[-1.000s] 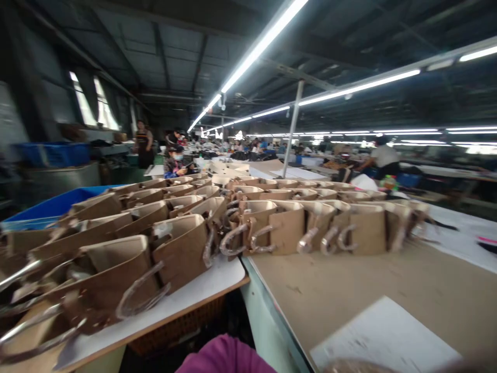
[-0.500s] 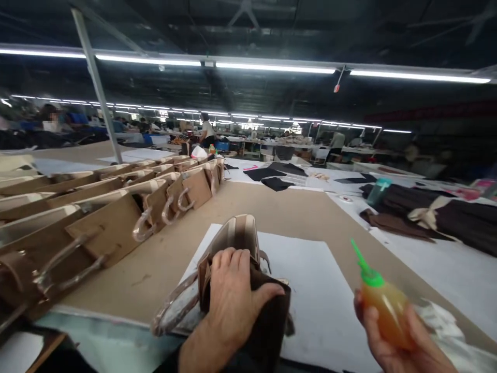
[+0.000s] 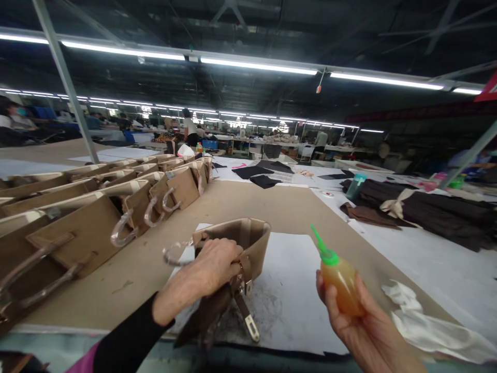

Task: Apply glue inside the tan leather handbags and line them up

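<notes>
My left hand (image 3: 212, 264) is closed on the upper edge of a brown handbag (image 3: 256, 243), its fingers curled over the rim. The bag stands near the table's front edge, its open mouth facing up. From its near side hangs a strap with a metal buckle plate (image 3: 251, 327), and a plastic-wrapped handle (image 3: 174, 254) sticks out at the left. In my right hand (image 3: 368, 321) is a squeeze bottle (image 3: 344, 287) of amber liquid with a green nozzle, held up to the right of the bag and apart from it. A stained white sheet (image 3: 295, 290) lies beneath the bag.
Rows of similar brown bags (image 3: 81, 223) fill the left side of the table. Crumpled white cloth (image 3: 430, 326) lies at the right. Farther back are dark cut pieces (image 3: 252, 172), a teal cup (image 3: 355, 186) and a tied dark bundle (image 3: 438, 207). People work in the background.
The bag has turned, so its buckled strap now shows in front. My left hand has shifted its hold on the rim. The bottle has moved left, closer to the bag.
</notes>
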Action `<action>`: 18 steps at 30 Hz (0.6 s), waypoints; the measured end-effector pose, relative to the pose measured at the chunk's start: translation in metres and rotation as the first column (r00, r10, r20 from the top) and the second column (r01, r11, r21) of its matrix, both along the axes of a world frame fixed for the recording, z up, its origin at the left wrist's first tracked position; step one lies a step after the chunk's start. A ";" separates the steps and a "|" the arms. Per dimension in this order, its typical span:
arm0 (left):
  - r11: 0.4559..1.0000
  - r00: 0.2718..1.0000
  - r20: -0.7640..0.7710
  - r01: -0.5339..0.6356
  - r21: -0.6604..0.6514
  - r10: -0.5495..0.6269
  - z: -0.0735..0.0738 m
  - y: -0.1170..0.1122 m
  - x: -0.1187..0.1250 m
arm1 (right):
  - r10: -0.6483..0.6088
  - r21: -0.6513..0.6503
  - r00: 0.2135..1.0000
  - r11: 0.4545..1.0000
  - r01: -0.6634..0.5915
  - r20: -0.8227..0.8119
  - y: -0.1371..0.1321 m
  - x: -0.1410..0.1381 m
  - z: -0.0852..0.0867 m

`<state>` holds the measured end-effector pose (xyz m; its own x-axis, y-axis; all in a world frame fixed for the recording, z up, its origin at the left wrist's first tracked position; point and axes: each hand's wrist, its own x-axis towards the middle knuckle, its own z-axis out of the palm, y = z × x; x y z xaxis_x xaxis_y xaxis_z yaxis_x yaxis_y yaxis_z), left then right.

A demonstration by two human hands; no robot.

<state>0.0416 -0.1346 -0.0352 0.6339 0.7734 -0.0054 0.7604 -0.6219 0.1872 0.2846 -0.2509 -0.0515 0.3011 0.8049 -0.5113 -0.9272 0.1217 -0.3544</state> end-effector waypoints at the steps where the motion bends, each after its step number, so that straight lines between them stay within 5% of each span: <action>1: 0.994 0.994 -0.011 0.112 0.019 -0.112 0.008 0.004 -0.006 | 0.013 0.003 1.000 1.000 -0.013 0.006 0.001 -0.003 0.007; 5: 0.920 0.920 -0.046 0.391 0.031 -0.389 0.026 0.017 -0.024 | 0.074 0.027 0.996 0.997 -0.076 0.055 0.014 -0.021 0.039; 8: 0.913 0.913 -0.005 0.407 -0.020 -0.407 0.013 0.020 -0.032 | 0.109 0.087 0.988 0.989 -0.119 0.111 0.030 -0.043 0.055; 13: 0.949 0.911 0.301 0.310 -0.051 -0.282 -0.021 0.018 -0.040 | 0.231 0.072 0.957 0.966 -0.247 0.177 0.051 -0.075 0.053; 18: 0.971 0.881 0.472 0.119 -0.207 -0.007 -0.015 0.021 -0.039 | 0.277 0.042 0.941 0.956 -0.290 0.194 0.050 -0.081 0.043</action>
<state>0.0027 -0.1135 -0.0500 0.6529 0.7454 0.1343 0.5109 -0.5644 0.6484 0.2039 -0.2012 -0.0090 0.1389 0.9020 -0.4089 -0.8460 -0.1066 -0.5225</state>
